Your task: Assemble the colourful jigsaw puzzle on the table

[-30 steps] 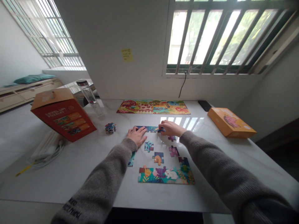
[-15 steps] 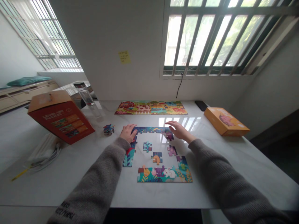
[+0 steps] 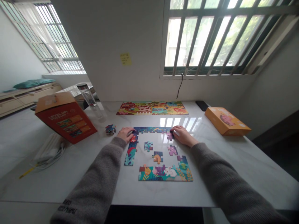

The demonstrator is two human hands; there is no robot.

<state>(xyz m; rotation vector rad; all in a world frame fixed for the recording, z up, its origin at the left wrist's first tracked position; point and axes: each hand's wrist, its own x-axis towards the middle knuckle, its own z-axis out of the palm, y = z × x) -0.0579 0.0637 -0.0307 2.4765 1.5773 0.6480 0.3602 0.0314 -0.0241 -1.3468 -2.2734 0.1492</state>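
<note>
A partly joined jigsaw puzzle point(image 3: 153, 129) lies on the white table, its top row and left side linked. My left hand point(image 3: 126, 134) rests at its upper left corner, fingers bent against the outer edge. At the upper right corner, my right hand point(image 3: 182, 135) has curled fingers gripping the edge by a purple corner piece. Inside the frame lie three loose pieces: a teal one point(image 3: 148, 146), a dark one with an orange shape point(image 3: 158, 157) and a pink-purple one point(image 3: 173, 150). A separate joined bottom strip point(image 3: 161, 173) with a white rabbit lies nearer me.
A stack of puzzle pieces point(image 3: 110, 129) sits left of my left hand. Behind lies a finished farm-animal puzzle point(image 3: 153, 108). A red box point(image 3: 70, 121), a glass bottle point(image 3: 87, 95) and white cables point(image 3: 48, 152) stand left; an orange box point(image 3: 226, 121) and black phone point(image 3: 201, 105) right.
My right hand has come down and closed onto the puzzle's upper right corner. My left hand has drawn slightly outward to the left edge. The view has shifted a little.
</note>
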